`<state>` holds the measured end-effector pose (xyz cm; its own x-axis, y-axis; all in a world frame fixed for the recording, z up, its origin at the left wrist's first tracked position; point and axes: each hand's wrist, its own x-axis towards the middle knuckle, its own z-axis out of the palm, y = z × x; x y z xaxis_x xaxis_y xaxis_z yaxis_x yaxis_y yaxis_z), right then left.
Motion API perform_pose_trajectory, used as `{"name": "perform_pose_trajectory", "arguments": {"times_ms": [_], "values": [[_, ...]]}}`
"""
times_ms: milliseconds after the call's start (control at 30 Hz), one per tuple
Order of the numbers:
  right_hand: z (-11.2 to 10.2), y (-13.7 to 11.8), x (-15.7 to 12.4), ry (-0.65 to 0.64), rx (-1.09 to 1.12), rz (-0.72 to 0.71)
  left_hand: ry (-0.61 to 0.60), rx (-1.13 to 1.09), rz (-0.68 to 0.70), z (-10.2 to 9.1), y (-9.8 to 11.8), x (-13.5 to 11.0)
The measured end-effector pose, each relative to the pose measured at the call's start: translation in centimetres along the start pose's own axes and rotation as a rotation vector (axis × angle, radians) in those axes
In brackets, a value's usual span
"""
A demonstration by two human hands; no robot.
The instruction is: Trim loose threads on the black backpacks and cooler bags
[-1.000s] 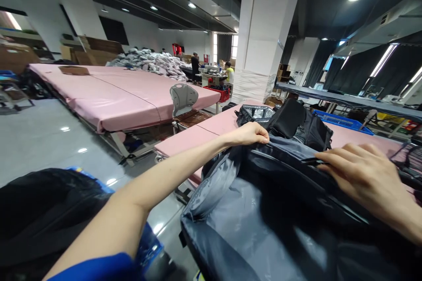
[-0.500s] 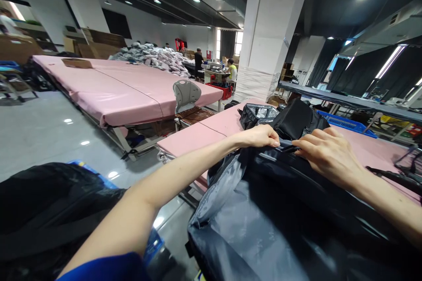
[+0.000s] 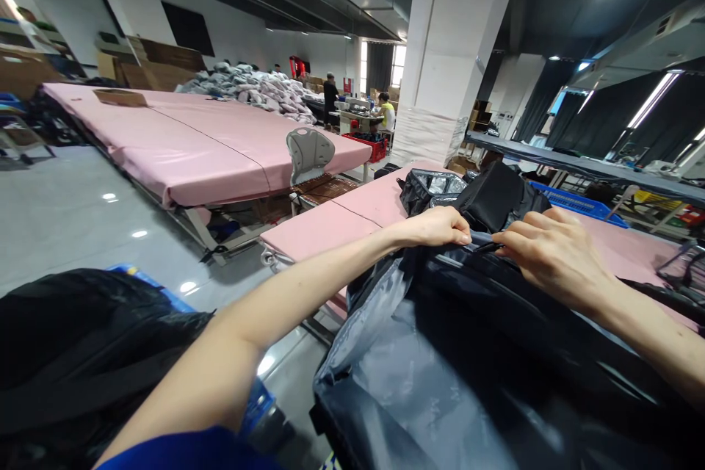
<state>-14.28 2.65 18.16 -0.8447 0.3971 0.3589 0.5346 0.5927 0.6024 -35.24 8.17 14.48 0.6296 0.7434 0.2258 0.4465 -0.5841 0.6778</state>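
Observation:
A large black bag with a grey printed lining gapes towards me in the lower right. My left hand is closed, pinching its far upper edge. Just to the right, my right hand grips the same edge between thumb and fingers, where a dark strip shows beside the fingertips. A short length of grey fabric edge runs between the two hands. Behind them, a black bag with a silvery lining and another black bag rest on the pink-covered table.
More black bags lie at my lower left above something blue. A grey chair stands between the near table and a long pink table. Beyond are a white pillar, a blue crate, a heap of wrapped packages and other people.
Both hands stay on the bag's edge, with my right hand shifted very slightly right. The camera view has tilted a little, and a person at the far left has moved right.

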Motion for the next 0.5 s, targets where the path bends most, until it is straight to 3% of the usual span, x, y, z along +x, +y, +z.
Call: {"name": "perform_pose_trajectory", "arguments": {"times_ms": [167,300,433,500], "values": [[-0.2,0.0,-0.2,0.031,0.059,0.050,0.000,0.006,0.007,0.0,-0.3,0.1],[-0.4,0.1,-0.6,-0.047,0.088,0.056,0.041,0.039,0.061,0.1,-0.7,-0.3],[-1.2,-0.7,-3.3,-0.087,0.304,0.146,0.120,0.023,0.103,0.7,-0.8,-1.7],[-1.6,-1.9,-5.1,-0.064,0.246,0.178,0.158,0.035,0.074,1.0,-0.5,-2.3]]}}
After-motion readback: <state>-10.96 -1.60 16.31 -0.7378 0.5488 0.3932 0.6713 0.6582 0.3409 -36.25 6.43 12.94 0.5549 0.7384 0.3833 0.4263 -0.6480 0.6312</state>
